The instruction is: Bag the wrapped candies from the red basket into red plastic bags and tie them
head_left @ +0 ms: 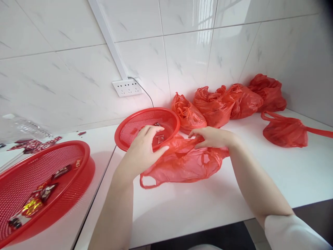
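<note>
A crumpled red plastic bag (184, 166) lies spread on the white counter in front of me, one handle loop at its left end. My left hand (145, 149) is over the bag's left side and the near rim of a small red colander (121, 133), thumb and fingers apart. Above the far right part of the bag is my right hand (212, 137), its thumb and fingers curved and apart with nothing between them. Inside the small colander are a few small wrapped packets (160, 139), partly hidden by my left hand.
A larger red colander (88, 152) with several wrapped snacks (33, 206) stands at the left. Several filled red bags (215, 107) line the tiled wall; another red bag (286, 132) sits at the right. A power strip (127, 88) is on the wall, and a clear plastic bottle (28, 128) lies far left.
</note>
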A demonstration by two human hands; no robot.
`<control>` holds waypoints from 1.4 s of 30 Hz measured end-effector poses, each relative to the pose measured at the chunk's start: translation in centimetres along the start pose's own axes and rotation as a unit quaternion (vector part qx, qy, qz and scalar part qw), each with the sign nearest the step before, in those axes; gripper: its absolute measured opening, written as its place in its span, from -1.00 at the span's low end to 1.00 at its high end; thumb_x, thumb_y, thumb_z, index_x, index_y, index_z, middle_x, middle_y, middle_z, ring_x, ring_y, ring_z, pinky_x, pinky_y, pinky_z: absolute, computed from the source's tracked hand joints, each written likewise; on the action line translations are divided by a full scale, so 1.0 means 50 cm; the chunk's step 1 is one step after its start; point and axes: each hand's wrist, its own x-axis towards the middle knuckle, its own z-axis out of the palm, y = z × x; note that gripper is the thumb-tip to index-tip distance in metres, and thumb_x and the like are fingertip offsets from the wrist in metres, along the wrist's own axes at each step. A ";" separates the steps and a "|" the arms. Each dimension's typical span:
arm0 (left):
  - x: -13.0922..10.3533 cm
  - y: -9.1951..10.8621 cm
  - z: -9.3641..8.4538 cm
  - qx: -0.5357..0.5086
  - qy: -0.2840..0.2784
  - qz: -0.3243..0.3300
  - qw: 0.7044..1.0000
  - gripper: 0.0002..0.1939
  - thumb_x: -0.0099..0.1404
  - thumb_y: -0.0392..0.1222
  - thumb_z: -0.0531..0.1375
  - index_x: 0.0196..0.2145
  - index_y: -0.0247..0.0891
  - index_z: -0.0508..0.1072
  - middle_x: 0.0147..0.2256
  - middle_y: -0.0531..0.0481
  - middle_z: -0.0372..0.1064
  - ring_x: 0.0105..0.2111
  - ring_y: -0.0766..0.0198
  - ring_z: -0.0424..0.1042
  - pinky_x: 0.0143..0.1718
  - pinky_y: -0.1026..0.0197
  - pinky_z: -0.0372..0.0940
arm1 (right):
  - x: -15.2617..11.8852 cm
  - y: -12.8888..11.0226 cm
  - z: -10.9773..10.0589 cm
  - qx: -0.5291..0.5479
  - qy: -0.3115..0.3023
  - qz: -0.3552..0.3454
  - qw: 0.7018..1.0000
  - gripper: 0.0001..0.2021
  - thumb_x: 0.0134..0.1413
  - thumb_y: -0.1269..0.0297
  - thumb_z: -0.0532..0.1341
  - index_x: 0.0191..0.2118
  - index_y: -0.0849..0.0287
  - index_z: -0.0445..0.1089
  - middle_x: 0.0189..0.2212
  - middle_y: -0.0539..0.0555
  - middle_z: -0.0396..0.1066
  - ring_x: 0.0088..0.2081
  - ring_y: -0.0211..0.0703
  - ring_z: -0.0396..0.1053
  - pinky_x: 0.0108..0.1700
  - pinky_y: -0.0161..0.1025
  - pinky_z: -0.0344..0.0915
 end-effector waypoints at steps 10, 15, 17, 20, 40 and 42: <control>-0.030 0.056 0.120 0.053 -0.239 -0.013 0.969 -0.72 0.32 -0.33 -0.08 -0.44 -0.26 0.37 -0.47 -0.09 0.41 -0.53 0.20 0.37 -0.56 0.19 0.10 | -0.033 -0.113 0.060 -0.005 0.088 -0.197 0.976 -0.84 0.17 0.47 0.05 -0.27 0.14 0.34 -0.33 0.04 0.45 -0.36 -0.21 0.36 -0.35 -0.28 0.19; -0.047 0.017 0.209 0.170 -0.228 -0.080 0.955 -0.59 0.27 -0.49 -0.13 0.00 -0.44 0.34 -0.19 -0.36 0.45 -0.27 0.00 0.50 -0.33 0.11 0.27 | -0.011 -0.049 0.160 -0.192 0.027 -0.142 0.971 -0.75 0.07 0.61 0.01 -0.34 0.16 0.36 -0.51 0.09 0.43 -0.46 -0.12 0.36 -0.24 -0.15 0.18; -0.054 -0.010 0.229 0.174 -0.210 -0.101 0.957 -0.65 0.34 -0.34 -0.08 0.01 -0.47 0.33 -0.15 -0.42 0.44 -0.19 -0.08 0.49 -0.23 0.04 0.30 | 0.005 -0.014 0.193 -0.231 0.032 -0.116 0.965 -0.74 0.01 0.64 0.03 -0.33 0.22 0.40 -0.48 0.16 0.46 -0.42 -0.05 0.40 -0.16 -0.08 0.16; -0.060 -0.047 0.230 0.117 -0.193 -0.098 0.969 -0.61 0.33 -0.16 0.03 0.05 -0.39 0.31 -0.07 -0.37 0.42 -0.10 -0.10 0.46 -0.14 0.02 0.30 | 0.017 0.014 0.207 -0.265 0.031 -0.081 0.960 -0.80 0.00 0.61 0.07 -0.38 0.31 0.43 -0.46 0.25 0.47 -0.40 0.01 0.41 -0.27 -0.11 0.16; -0.050 -0.172 0.136 -0.225 -0.261 -0.146 0.927 -0.47 0.08 0.03 0.27 0.01 -0.16 0.48 0.08 -0.10 0.39 -0.01 0.03 0.41 -0.07 0.12 0.33 | 0.055 0.022 0.213 -0.002 -0.042 -0.166 0.985 -0.51 0.08 0.16 0.24 0.17 -0.04 0.29 0.06 0.13 0.42 0.00 0.06 0.41 -0.02 -0.05 0.32; -0.044 -0.192 0.113 -0.367 -0.207 -0.246 0.873 -0.46 0.15 0.25 0.16 -0.19 -0.27 0.56 -0.08 -0.19 0.50 -0.15 0.09 0.47 -0.20 0.19 0.37 | 0.050 0.005 0.200 0.006 -0.003 -0.146 0.989 -0.56 -0.06 0.28 0.32 0.03 -0.02 0.43 -0.06 0.09 0.50 -0.09 0.06 0.45 -0.11 -0.09 0.36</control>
